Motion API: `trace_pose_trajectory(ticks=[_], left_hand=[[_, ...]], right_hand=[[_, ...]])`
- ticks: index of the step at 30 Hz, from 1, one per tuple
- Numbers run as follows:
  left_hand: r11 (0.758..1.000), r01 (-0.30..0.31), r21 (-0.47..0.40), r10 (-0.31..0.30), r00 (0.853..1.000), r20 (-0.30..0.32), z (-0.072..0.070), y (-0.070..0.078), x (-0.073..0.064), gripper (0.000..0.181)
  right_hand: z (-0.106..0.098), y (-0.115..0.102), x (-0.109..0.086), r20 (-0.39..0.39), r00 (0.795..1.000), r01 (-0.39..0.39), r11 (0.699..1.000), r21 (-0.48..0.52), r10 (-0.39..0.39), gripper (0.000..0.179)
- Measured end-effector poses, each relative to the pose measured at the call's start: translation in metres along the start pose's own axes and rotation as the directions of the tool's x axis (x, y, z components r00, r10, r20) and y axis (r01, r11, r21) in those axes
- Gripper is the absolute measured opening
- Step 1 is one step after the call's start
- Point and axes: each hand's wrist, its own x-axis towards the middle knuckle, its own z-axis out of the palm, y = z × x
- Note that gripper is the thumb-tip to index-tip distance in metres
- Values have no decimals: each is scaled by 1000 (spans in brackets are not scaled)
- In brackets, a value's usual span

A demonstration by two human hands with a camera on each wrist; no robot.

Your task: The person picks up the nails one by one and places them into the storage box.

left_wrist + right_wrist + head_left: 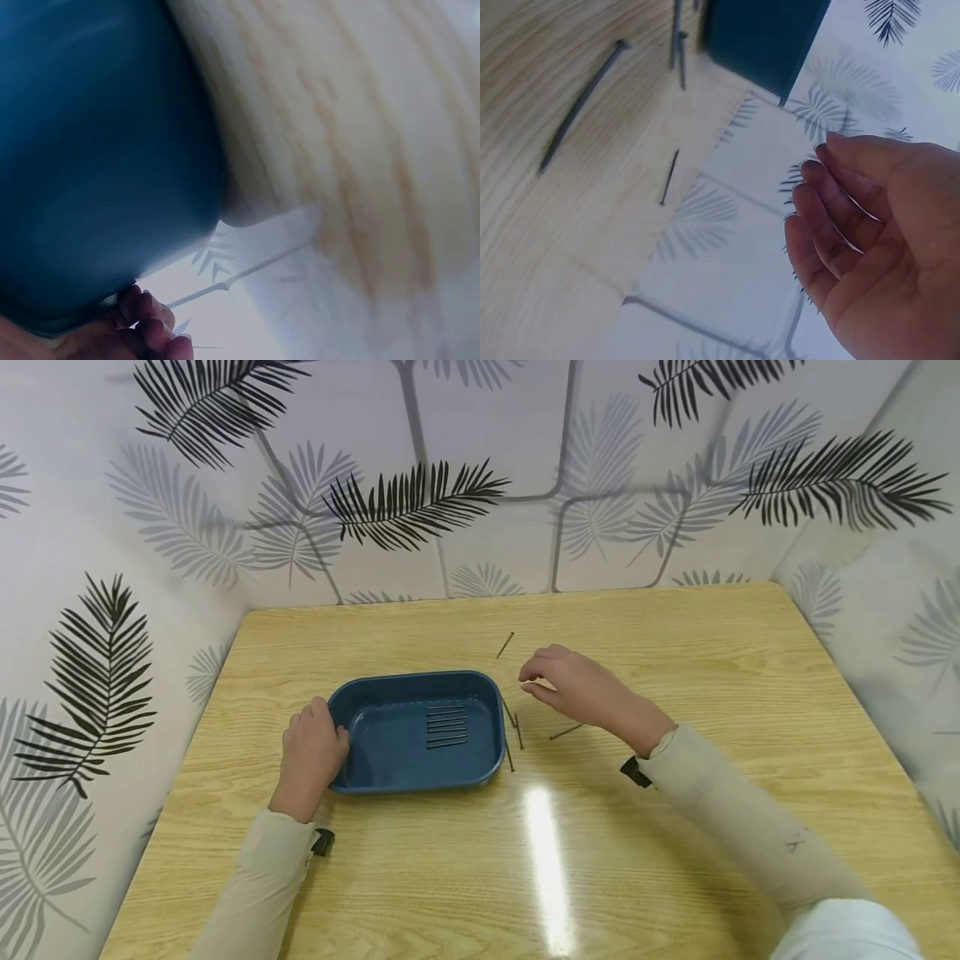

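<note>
My left hand point(312, 752) grips the left rim of a blue plastic tray point(408, 783), thumb on the inner side. In the left wrist view the fingers point(154, 319) curl at the edge of the tray. Several dark nails point(447, 727) lie side by side in a row inside it. My right hand point(573, 689) is above the table to the right of the tray, fingers loosely bent, holding nothing. Below and around it, loose nails lie on the wood: one nail point(566, 732) nearby, one nail point(506, 645) farther back, and several close to the tray's right wall.
The tray stands on a light wood-grain table point(420, 877), with a bright light reflection at its front middle. Behind and beside the table are white surfaces point(517, 543) printed with dark and grey leaves. Each wrist has a small black device at the cuff.
</note>
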Motion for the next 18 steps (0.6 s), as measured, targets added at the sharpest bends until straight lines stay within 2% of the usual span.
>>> trace_pose_trajectory(ticks=[7,18], left_hand=[[1000,-2,-2,2,1000,0,-1,0,-1,22],[1000,-6,3,6,1000,-1,1,-1,0,22]], right_hand=[[-2,20,-20,59,997,-41,999,19,40,17],[15,39,-43,156,987,-38,999,24,34,19]])
